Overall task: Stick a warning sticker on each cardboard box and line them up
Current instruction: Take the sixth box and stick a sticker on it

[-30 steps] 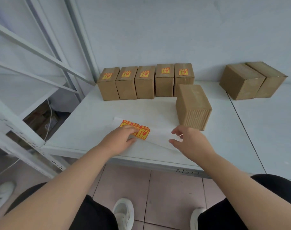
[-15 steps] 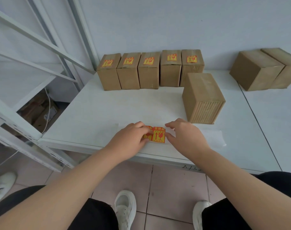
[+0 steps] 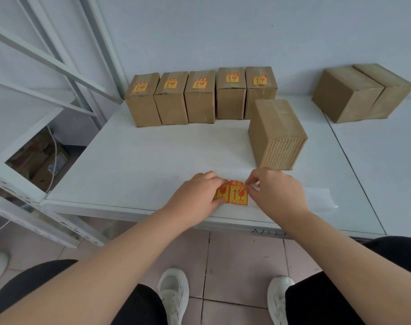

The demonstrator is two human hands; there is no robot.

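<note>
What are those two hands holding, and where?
The right hand pinches the top right corner of a red-and-yellow warning sticker. The left hand presses flat on the sticker strip beside it, gripping nothing.

Plain pale blue-grey wall [image 3: 223, 31]; white flat-topped metal table [image 3: 152, 160]; white slotted-steel shelving frame [image 3: 35, 66] at left; pinkish square floor tiles [image 3: 242, 259], dark grout.
</note>
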